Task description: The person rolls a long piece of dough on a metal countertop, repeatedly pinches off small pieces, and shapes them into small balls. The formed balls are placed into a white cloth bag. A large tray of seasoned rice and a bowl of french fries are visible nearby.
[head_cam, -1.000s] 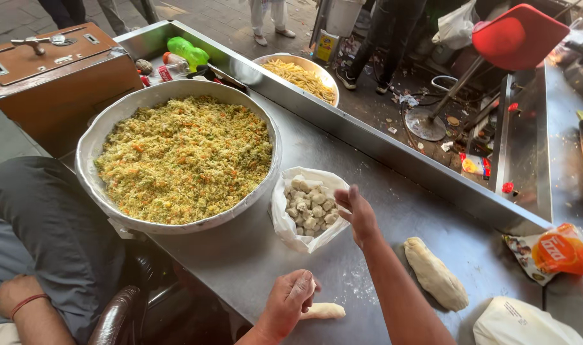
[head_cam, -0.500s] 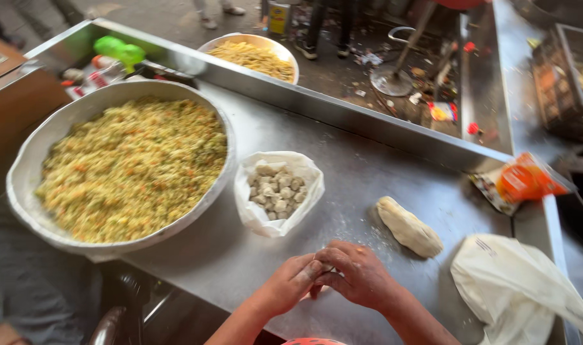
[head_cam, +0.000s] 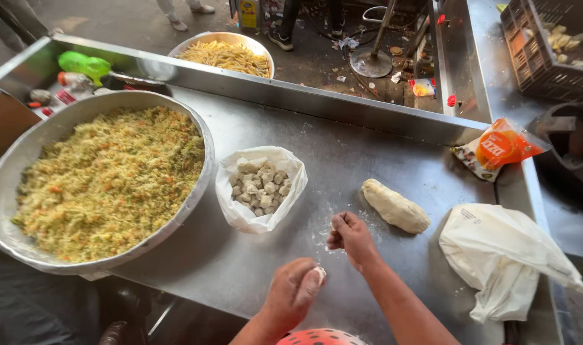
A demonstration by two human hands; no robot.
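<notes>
Your left hand (head_cam: 296, 292) is curled closed around a small pale piece of dough (head_cam: 318, 275), which peeks out between thumb and fingers as a soft, floury white nub; too little of it shows to tell its long axis or which way it points. That hand sits close to the near edge of the steel counter (head_cam: 240, 255). Your right hand (head_cam: 349, 234) rests just beyond it, fingers bent loosely inward in a half fist, knuckles over a dusting of flour; you cannot tell whether it grips anything.

Just past the right hand lies a dough log (head_cam: 394, 205), smooth, beige and plump, with its long axis running diagonally from the far left down to the near right. To its left, an open white bag (head_cam: 238, 211) holds small cut dough lumps (head_cam: 261, 186). Further left, a big metal bowl (head_cam: 23, 153) of yellow shredded filling overhangs the counter's left edge. A crumpled white plastic bag (head_cam: 505, 255) lies by the right edge, and an orange packet (head_cam: 502, 146) sits at the far right corner.
</notes>
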